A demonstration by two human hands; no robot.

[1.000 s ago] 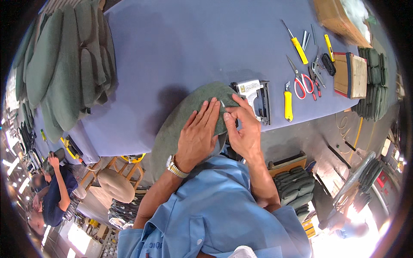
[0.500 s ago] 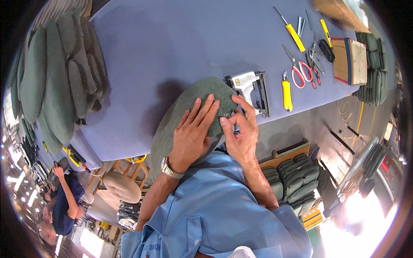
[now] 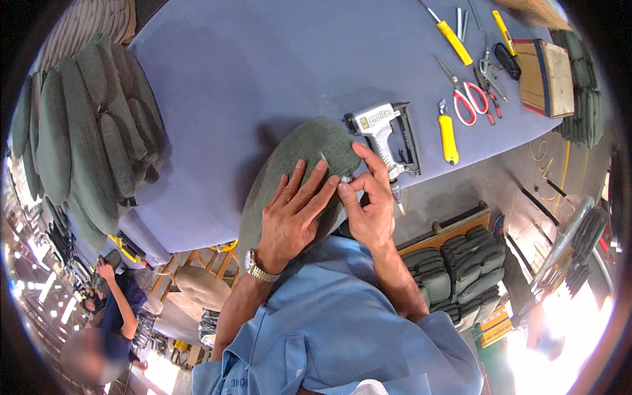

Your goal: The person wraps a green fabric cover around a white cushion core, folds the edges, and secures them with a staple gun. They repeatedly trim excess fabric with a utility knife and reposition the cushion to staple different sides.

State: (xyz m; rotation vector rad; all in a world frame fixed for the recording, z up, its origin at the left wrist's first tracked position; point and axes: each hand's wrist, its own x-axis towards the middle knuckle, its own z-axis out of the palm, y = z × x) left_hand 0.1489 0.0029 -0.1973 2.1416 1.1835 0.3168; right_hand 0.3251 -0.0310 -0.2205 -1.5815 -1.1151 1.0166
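Observation:
A dark green, fabric-covered padded piece (image 3: 309, 137), rounded at its far end, rests against me at the table's near edge. Spread flat on its upper side is my left hand (image 3: 293, 214), a metal watch on its wrist. The thumb and fingers of my right hand (image 3: 370, 204) pinch the piece's right edge, where something small and pale shows between the fingertips. A short light mark shows on the fabric just beyond my left fingertips. A silver and black staple gun (image 3: 382, 128) lies right beside the piece, its hose fitting pointing toward me.
Green padded pieces are stacked on the table's left (image 3: 85, 131) and below it at right (image 3: 464, 270). Along the table's right lie a yellow cutter (image 3: 447, 139), red-handled scissors (image 3: 469, 102), a yellow screwdriver (image 3: 455, 43), pliers and a cardboard box (image 3: 553, 79). Another person works at lower left.
My left fingers have slid back slightly toward me, uncovering a light mark on the fabric. My right hand still pinches the edge. The whole view has shifted a little.

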